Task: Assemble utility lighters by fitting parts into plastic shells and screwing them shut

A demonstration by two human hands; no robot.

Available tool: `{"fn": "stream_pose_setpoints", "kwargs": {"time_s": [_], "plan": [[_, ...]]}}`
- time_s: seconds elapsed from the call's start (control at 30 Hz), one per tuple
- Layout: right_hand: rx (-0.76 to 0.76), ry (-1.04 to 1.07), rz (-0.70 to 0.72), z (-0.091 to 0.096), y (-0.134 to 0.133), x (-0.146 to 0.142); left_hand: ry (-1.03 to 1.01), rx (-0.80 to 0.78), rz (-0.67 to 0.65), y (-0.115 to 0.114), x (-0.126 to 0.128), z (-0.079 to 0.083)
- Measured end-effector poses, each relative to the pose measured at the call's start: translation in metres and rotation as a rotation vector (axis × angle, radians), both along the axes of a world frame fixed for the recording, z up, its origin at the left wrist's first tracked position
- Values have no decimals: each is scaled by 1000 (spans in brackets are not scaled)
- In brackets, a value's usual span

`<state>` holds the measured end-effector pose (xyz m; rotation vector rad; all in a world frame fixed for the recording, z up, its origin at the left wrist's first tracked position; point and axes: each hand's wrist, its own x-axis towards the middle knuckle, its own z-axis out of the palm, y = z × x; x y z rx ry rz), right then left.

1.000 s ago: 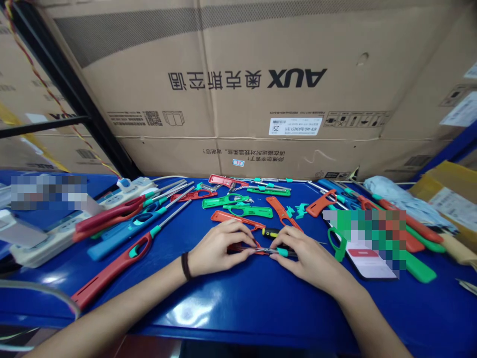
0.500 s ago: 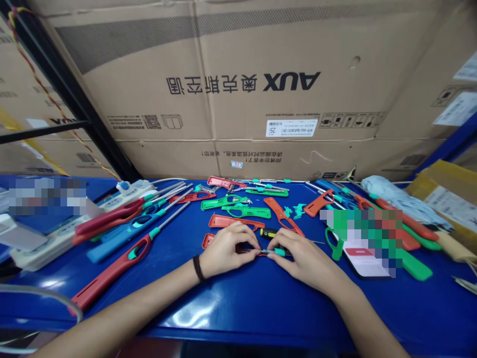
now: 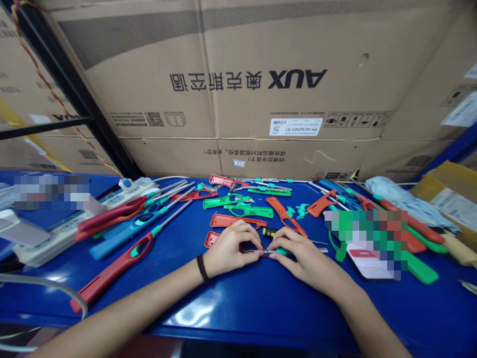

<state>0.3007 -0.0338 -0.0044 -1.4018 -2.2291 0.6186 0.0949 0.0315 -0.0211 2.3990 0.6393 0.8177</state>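
Observation:
My left hand [image 3: 230,250] and my right hand [image 3: 298,254] meet at the middle of the blue table [image 3: 238,303]. Both are closed on one lighter under assembly: the left hand covers its red handle shell [image 3: 211,239], whose end sticks out to the left. The right hand pinches the thin metal tube [image 3: 316,250] at its teal collar. A black and yellow screwdriver [image 3: 271,231] lies just behind my fingers.
Finished red, blue and green long lighters [image 3: 122,223] lie at the left by a white power strip [image 3: 63,233]. Loose red and green handle halves [image 3: 238,209] are spread behind my hands. More lighters and a phone [image 3: 367,261] sit at the right. Big cardboard boxes [image 3: 238,89] wall the back.
My hands drew closer together over the lighter, then shifted slightly right. The red shell's end now shows left of my left hand.

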Motion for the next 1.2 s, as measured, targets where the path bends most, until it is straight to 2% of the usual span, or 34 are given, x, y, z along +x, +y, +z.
{"fn": "stream_pose_setpoints", "kwargs": {"time_s": [0.17,0.43,0.57,0.83,1.2], "plan": [[5,34,-17,-1,1,-1,1,16,24,-1,-2,0],[5,31,-29,-2,-1,0,83,75,-39,-1,-14,11],[3,26,-24,-3,-1,0,150,88,-38,2,-18,11],[-8,-1,-3,-3,1,-1,72,-6,-84,4,-14,3],[9,-73,-4,2,0,-5,85,-131,-37,2,-12,4]]}}
